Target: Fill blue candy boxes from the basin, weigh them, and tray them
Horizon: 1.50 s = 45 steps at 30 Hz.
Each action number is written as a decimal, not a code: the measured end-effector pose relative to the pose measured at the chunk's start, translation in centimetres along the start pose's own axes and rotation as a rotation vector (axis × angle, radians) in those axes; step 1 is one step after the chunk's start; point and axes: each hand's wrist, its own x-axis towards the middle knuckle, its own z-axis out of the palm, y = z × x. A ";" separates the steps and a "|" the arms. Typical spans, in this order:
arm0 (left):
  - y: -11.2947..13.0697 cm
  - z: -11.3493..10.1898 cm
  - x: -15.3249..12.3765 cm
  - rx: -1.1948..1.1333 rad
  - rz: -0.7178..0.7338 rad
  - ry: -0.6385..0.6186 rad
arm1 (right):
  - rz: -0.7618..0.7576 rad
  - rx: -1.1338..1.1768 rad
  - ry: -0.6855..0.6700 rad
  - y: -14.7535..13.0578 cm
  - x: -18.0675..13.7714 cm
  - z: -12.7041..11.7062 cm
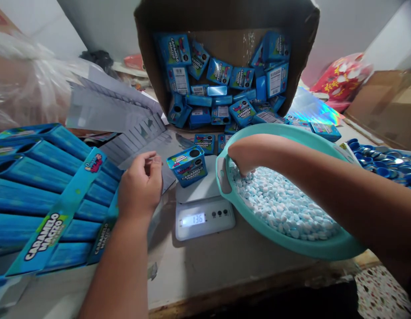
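My right hand (241,158) reaches into a turquoise basin (278,248) filled with small pale blue and white candies (285,204). Its fingers curl down among the candies by the grey handle and are partly hidden. Left of the scale, my left hand (141,184) hovers with fingers loosely curled and the thumb against them; nothing shows in it. Between my hands, a blue "Caramelo Macizo" tin (188,167) with a dark round opening on top stands upright on the white digital scale (205,221). The lit display reads 136.
Several blue packages in a display carton (59,199) fill the left side. At the back, a tilted cardboard box (225,44) holds many similar tins. Blue lids (381,161) lie at right. Papers (115,106) lean behind my left hand.
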 end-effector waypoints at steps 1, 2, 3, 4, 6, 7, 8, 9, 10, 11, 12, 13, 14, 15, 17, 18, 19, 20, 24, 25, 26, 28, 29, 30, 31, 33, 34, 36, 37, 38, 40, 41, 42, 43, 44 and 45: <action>0.0 0.0 0.0 0.005 0.002 -0.003 | -0.003 -0.021 0.003 -0.2 -0.2 -0.1; -0.1 0.0 0.0 0.008 0.003 -0.004 | -0.002 -0.036 -0.004 -0.4 -0.4 -0.2; -0.1 0.0 0.0 0.012 0.003 -0.004 | -0.001 -0.044 -0.015 -0.7 -0.6 -0.3; -0.2 0.0 0.0 0.014 0.002 -0.003 | 0.000 -0.048 -0.027 -0.9 -0.7 -0.5; -0.3 0.0 0.1 0.014 0.003 0.001 | 0.001 -0.041 -0.060 -1.2 -0.8 -0.7; -0.4 0.1 0.1 0.016 0.004 0.001 | 0.002 -0.030 -0.076 -1.3 -0.8 -0.8; -0.5 0.1 0.1 0.016 0.007 0.002 | 0.001 -0.013 -0.095 -1.3 -0.8 -0.8; -0.6 0.1 0.1 0.014 0.010 0.001 | -0.004 0.005 -0.112 -1.3 -0.7 -0.9; -0.6 0.1 0.2 0.009 0.013 0.003 | -0.009 0.016 -0.131 -1.3 -0.6 -1.0; -0.7 0.2 0.2 0.003 0.015 0.006 | -0.016 0.018 -0.143 -1.2 -0.6 -1.0; -0.7 0.2 0.2 -0.005 0.015 0.010 | -0.019 0.009 -0.150 -1.1 -0.6 -1.1; -0.7 0.2 0.3 -0.010 0.012 0.015 | -0.024 -0.003 -0.150 -1.0 -0.7 -1.2; -0.6 0.2 0.3 -0.012 0.006 0.020 | -0.028 -0.010 -0.145 -0.8 -0.8 -1.3; -0.5 0.1 0.3 -0.009 0.001 0.023 | -0.030 -0.013 -0.133 -0.6 -1.0 -1.4; -0.3 0.0 0.3 0.001 -0.008 0.030 | -0.047 -0.004 -0.073 -0.1 -1.5 -1.9; -0.2 -0.1 0.3 0.007 -0.009 0.031 | -0.056 0.008 -0.016 0.2 -1.9 -2.2; -0.1 -0.3 0.2 0.011 -0.010 0.034 | -0.066 0.032 0.058 0.5 -2.2 -2.5; -0.1 -0.4 0.2 0.012 -0.010 0.036 | -0.072 0.068 0.142 0.8 -2.5 -2.8; 0.0 -0.7 0.1 -0.011 -0.013 0.048 | -0.129 0.322 0.494 1.0 -2.6 -3.5; 0.0 -0.7 0.1 -0.015 -0.014 0.049 | -0.149 0.387 0.569 0.8 -2.3 -3.5; 0.1 -0.8 0.1 -0.013 -0.014 0.049 | -0.172 0.451 0.635 0.5 -1.9 -3.3; 0.1 -0.8 0.2 0.000 -0.014 0.047 | -0.224 0.585 0.729 -0.3 -0.9 -2.9; 0.2 -0.8 0.2 0.004 -0.013 0.045 | -0.249 0.649 0.759 -0.7 -0.4 -2.7; 0.3 -0.8 0.2 0.007 -0.011 0.041 | -0.268 0.704 0.785 -1.2 0.1 -2.4; 0.3 -0.8 0.2 0.013 -0.010 0.038 | -0.285 0.739 0.803 -1.5 0.5 -2.2; 0.5 -0.9 0.2 0.043 -0.011 0.036 | -0.310 0.742 0.815 -2.0 1.1 -1.9; 0.5 -0.9 0.1 0.067 -0.013 0.039 | -0.326 0.720 0.811 -2.1 1.3 -1.8; 0.7 -1.0 0.1 0.111 -0.012 0.047 | -0.364 0.667 0.793 -2.1 1.5 -1.7; 0.7 -1.0 0.1 0.121 -0.012 0.046 | -0.378 0.650 0.789 -2.0 1.4 -1.7; 0.8 -1.0 0.1 0.126 -0.015 0.043 | -0.385 0.636 0.791 -1.9 1.3 -1.8; 0.8 -1.0 0.1 0.122 -0.035 0.038 | -0.380 0.614 0.801 -1.6 0.8 -2.2; 0.7 -0.9 0.1 0.114 -0.051 0.042 | -0.365 0.589 0.799 -1.3 0.4 -2.5; 0.6 -0.9 0.2 0.098 -0.068 0.048 | -0.342 0.542 0.781 -0.9 -0.1 -2.8; 0.5 -0.8 0.2 0.076 -0.084 0.056 | -0.308 0.468 0.738 -0.5 -0.7 -3.0; 0.4 -0.8 0.3 0.052 -0.099 0.065 | -0.261 0.376 0.665 0.1 -1.3 -3.3; 0.3 -0.7 0.3 0.031 -0.112 0.070 | -0.201 0.281 0.572 0.7 -1.8 -3.5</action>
